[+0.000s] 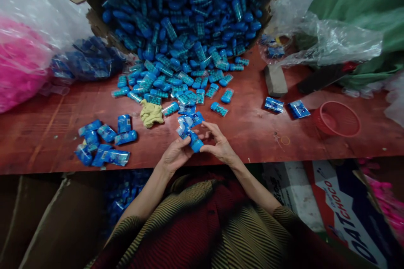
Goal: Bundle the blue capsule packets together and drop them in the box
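A small blue candy bottle (196,144) is between my two hands over the front of the red table. My left hand (177,152) grips it from the left with the thumb on top. From the right, my right hand (220,146) curls round it, thumb at its capped end and index finger lifted towards the printed wrappers. Blue printed wrappers (195,118) lie just beyond my fingers; whether one is on the bottle is hard to see. A yellow cloth (151,113) sits ahead of my left hand. Clear bottles of blue balls (219,109) lie close by.
A large carton spills a heap of blue bottles (186,56) onto the table (249,134). Several wrapped bottles (107,133) lie at the left. At the right are a grey block (275,80), two wrapper stacks (298,109) and a red basket (337,119). Plastic bags flank both sides.
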